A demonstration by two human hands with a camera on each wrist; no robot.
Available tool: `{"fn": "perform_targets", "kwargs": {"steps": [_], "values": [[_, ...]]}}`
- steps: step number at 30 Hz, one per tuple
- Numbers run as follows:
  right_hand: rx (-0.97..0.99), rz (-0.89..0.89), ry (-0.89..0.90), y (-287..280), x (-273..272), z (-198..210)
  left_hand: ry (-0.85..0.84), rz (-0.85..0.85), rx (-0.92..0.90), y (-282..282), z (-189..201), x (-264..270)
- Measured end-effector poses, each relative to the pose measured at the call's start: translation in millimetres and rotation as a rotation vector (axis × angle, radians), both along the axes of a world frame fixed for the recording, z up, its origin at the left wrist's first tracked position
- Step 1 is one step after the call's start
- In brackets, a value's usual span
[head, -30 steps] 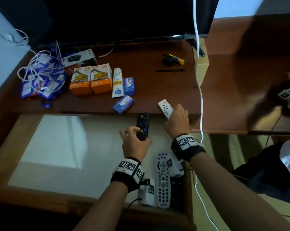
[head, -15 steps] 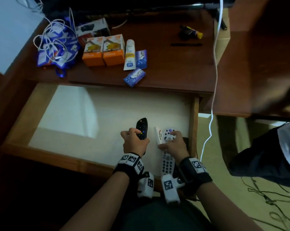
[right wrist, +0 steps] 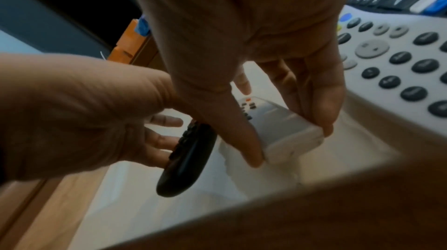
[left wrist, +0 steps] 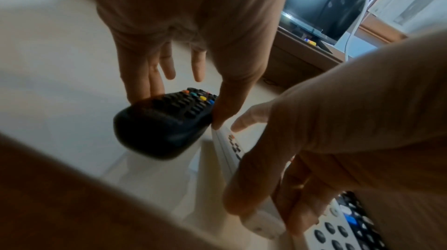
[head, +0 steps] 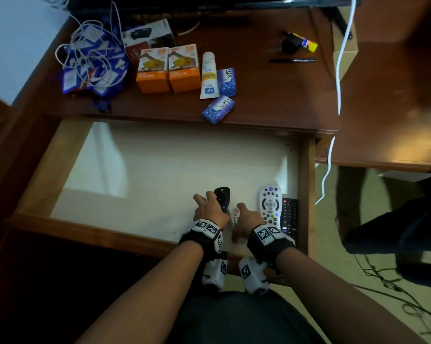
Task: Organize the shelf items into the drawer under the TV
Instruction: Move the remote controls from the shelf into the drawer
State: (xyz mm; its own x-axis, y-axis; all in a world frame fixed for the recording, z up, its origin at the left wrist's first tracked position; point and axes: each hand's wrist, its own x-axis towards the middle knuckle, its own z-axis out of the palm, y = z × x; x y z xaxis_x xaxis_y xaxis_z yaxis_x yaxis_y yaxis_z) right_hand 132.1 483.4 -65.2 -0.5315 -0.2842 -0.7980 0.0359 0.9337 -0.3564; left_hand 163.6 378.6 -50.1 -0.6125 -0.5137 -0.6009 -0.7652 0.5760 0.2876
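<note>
The open drawer [head: 305, 182] has a white floor. At its front right, my left hand [head: 210, 204] pinches a black remote [head: 223, 196] between thumb and fingers, just above the floor; the left wrist view shows the same black remote [left wrist: 164, 124]. Right beside it, my right hand [head: 244, 216] grips a small white remote [head: 235, 214] by its sides, tilted, its near end close to the floor. The right wrist view shows this white remote [right wrist: 285, 131] between thumb and fingers. A large grey-white remote [head: 271, 204] and another black remote [head: 289, 217] lie against the right wall.
On the shelf above are two orange boxes [head: 168, 70], a white tube [head: 207, 75], two blue soap packs [head: 218, 109], a cable tangle on blue packets [head: 92, 60], a dark box [head: 147, 36] and a pen [head: 293, 60]. A white cable [head: 338, 70] hangs at the right.
Both hands came down from the shelf edge into the drawer's front right, each carrying its remote. The small white remote now sits left of the large grey-white one.
</note>
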Motion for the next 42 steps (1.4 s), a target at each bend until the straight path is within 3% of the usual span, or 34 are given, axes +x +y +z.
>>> {"fn": "perform_targets", "kwargs": {"steps": [7,15,23,26,29,31,33,35,39,42], "values": [[0.003,0.081,-0.011,-7.6,-0.8,-3.4,-0.175,-0.17,0.058,-12.0,-11.9,4.1],[0.084,0.08,0.081,-2.2,-7.6,-2.4,-0.214,-0.286,0.097,-12.2,-18.9,-0.8],[0.095,0.23,0.042,8.3,-21.3,5.4,-0.246,-0.315,0.095,-4.0,-26.4,-5.6],[-0.097,-0.033,0.157,23.2,-26.1,20.1,-0.247,-0.317,0.098,-4.3,-27.2,-7.0],[-0.267,-0.396,0.482,52.2,-29.5,36.2,-0.255,-0.321,0.103,-4.8,-27.3,-8.4],[-0.236,-0.525,0.716,73.1,-34.7,39.1,-0.257,-0.326,0.103,-4.7,-28.5,-8.5],[-0.137,-0.609,0.803,89.0,-40.6,39.5,-0.237,-0.329,0.111,-4.0,-30.6,-8.5],[-0.055,-0.677,0.749,99.0,-45.1,39.0,-0.218,-0.333,0.109,-3.5,-32.2,-8.7],[-0.046,-0.777,0.424,105.4,-52.2,30.5,-0.238,-0.366,0.072,-2.9,-32.6,-11.5],[-0.034,-0.773,0.4,103.9,-51.9,18.4,-0.276,-0.383,0.047,1.7,-32.2,-13.9]]}}
